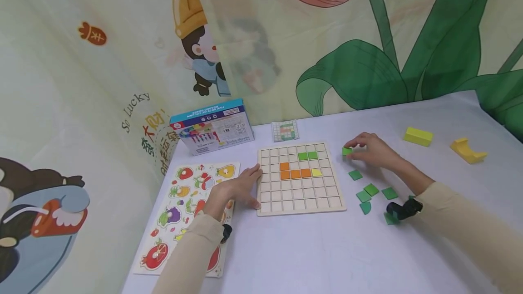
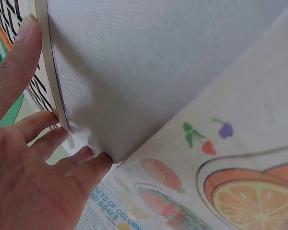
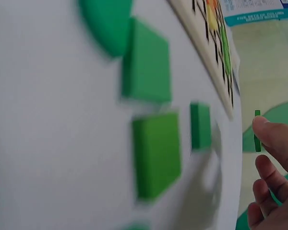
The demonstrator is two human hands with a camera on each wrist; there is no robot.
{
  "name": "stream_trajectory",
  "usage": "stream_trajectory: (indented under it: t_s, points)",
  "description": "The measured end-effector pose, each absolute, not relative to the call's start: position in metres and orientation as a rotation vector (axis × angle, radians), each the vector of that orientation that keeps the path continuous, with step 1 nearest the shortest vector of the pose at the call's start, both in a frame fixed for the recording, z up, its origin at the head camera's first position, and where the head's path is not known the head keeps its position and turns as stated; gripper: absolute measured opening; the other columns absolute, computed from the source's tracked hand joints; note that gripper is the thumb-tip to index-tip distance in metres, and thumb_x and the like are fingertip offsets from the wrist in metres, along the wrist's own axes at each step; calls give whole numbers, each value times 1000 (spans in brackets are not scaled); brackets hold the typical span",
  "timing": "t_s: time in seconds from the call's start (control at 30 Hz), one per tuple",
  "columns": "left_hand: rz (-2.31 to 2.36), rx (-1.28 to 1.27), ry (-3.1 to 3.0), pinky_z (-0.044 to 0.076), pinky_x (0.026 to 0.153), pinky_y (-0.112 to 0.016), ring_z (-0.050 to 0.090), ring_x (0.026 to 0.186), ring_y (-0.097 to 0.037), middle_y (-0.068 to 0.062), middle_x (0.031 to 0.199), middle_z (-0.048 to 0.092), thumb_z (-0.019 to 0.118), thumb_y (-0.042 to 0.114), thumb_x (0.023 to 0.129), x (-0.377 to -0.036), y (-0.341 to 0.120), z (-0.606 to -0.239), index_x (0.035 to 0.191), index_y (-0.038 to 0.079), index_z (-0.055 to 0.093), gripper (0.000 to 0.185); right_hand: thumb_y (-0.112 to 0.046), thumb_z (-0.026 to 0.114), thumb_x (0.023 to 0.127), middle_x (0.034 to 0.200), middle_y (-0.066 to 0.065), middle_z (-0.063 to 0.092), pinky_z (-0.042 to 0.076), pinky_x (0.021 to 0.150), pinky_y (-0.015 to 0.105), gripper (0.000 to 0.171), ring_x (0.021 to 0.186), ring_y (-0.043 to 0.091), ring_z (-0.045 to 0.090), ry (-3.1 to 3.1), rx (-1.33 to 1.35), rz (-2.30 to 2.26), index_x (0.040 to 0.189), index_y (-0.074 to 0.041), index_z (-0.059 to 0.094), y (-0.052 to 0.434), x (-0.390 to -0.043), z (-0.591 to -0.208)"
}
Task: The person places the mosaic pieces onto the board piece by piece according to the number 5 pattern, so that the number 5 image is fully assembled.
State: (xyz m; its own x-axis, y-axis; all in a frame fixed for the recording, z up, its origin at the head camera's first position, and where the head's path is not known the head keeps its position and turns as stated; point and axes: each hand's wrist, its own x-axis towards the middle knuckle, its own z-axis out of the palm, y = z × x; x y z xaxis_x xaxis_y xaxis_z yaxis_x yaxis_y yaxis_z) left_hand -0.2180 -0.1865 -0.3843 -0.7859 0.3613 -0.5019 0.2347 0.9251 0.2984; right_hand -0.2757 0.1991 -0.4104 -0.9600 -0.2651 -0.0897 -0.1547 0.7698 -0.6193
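Right hand (image 1: 373,149): just right of grid board (image 1: 300,178), level with its upper rows; fingertips pinched on one green tile (image 1: 347,151), held edge-on in the right wrist view (image 3: 258,130), thin and upright between thumb and forefinger, remaining fingers loosely curled below. Tile: at the leftmost tip of the hand, lying toward the board, close to its right edge and apart from it; no long axis, square face. Board cells already filled: two green squares (image 1: 308,155) side by side in the second row, orange squares (image 1: 295,171) in an L below them, one yellow square (image 1: 316,172) touching the orange run on its right. Nearest open cells: right of the green pair, a short way left of the held tile. Loose green tiles (image 1: 371,189): scattered on the table (image 1: 327,248) below and behind the right hand, between wrist and board corner, none touching the board; one with a rounded edge (image 1: 365,208). Left hand (image 1: 239,188): at the board's left edge, fingers straight, tips (image 2: 48,120) pressed against the wooden rim (image 2: 55,91), nothing held; far side of the board from the tile, so right hand clearly the nearer. Fruit puzzle (image 1: 185,212): under the left forearm. Box (image 1: 212,127), pattern card (image 1: 284,130): beyond the board. Yellow blocks (image 1: 418,136): far right, well apart.
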Motion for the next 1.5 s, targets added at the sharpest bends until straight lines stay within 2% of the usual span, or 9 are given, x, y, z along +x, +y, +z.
stream_trajectory:
  t_s: [0.27, 0.57, 0.8, 1.5]
  points:
    - [302, 429, 2502, 17, 123, -45, 5, 153, -26, 0, 165, 4, 79, 30, 80, -218, -184, -383, 156, 15, 20, 98, -20, 70, 87, 128, 19, 54, 40, 101, 57, 36, 121, 37, 41, 2744, -437, -1015, 120, -7, 68, 131, -295, -409]
    - [335, 428, 2498, 18, 123, -44, 5, 153, -25, 1, 165, 4, 80, 29, 79, -218, -179, -386, 155, 15, 21, 98, -22, 74, 85, 123, 13, 58, 38, 97, 49, 29, 116, 31, 41, 2712, -528, -944, 113, -14, 73, 80, -304, -419]
    - [331, 436, 2502, 19, 123, -44, 6, 153, -25, 1, 165, 5, 80, 29, 79, -216, -177, -385, 155, 15, 21, 98, -23, 74, 85, 123, 14, 58, 38, 94, 48, 29, 112, 32, 43, 2789, -532, -821, 112, -13, 74, 70, -304, -424]
    - [283, 412, 2510, 19, 123, -45, 5, 153, -25, 1, 165, 4, 80, 32, 79, -217, -184, -383, 155, 15, 22, 97, -26, 74, 85, 121, 13, 58, 36, 91, 47, 30, 109, 31, 42, 2791, -525, -881, 114, -16, 74, 62, -305, -430]
